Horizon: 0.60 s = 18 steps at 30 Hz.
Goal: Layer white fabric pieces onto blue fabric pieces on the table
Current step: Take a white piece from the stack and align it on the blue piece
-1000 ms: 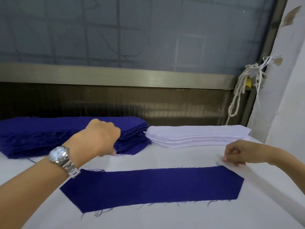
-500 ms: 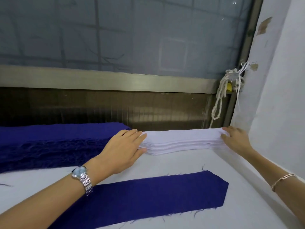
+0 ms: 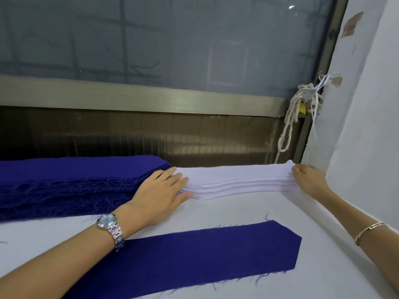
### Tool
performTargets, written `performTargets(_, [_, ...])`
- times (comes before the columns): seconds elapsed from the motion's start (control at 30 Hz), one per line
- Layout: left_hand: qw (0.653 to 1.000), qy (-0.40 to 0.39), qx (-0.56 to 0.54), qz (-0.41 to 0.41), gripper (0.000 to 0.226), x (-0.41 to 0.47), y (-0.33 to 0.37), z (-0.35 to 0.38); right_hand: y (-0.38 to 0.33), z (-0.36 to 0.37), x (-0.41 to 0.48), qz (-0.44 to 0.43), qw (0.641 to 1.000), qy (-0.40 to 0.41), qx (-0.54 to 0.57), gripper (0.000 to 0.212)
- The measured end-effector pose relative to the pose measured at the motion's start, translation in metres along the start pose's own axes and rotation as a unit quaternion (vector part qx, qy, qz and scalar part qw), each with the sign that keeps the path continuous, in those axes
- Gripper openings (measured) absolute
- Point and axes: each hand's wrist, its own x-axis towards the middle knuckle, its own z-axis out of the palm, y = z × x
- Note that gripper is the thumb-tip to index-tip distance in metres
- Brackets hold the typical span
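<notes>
A stack of white fabric pieces (image 3: 237,180) lies at the back of the table. My left hand (image 3: 162,193) rests at its left end, fingers straight on top and thumb low against the side. At the stack's right end my right hand (image 3: 308,180) has its fingers curled on the top layers, which rise slightly there. A single blue fabric piece (image 3: 194,255) lies flat on the table in front, apart from both hands. To the left of the white stack sits a thick stack of blue fabric pieces (image 3: 64,184), with my left wrist over its right end.
The white table (image 3: 237,212) runs up to a white wall (image 3: 367,147) on the right. Behind the stacks are a brown panel and a window frame (image 3: 151,100). A knotted rope with a padlock (image 3: 300,108) hangs in the back right corner.
Both hands left the single blue piece and reached back to the two ends of the white stack. The view has shifted closer and to the right.
</notes>
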Motion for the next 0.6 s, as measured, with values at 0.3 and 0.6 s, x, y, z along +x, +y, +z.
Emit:
performTargets(0.3, [0.999, -0.013, -0.028, -0.011, 0.091, 0.0, 0.003, 0.003, -0.006, -0.006, 0.017, 0.021, 0.989, 0.085, 0.117, 0.018])
performTargets(0.6, [0.999, -0.014, -0.032, -0.006, 0.098, 0.0, 0.004, 0.004, -0.006, -0.017, 0.04, 0.111, 0.983, -0.053, 0.139, 0.057])
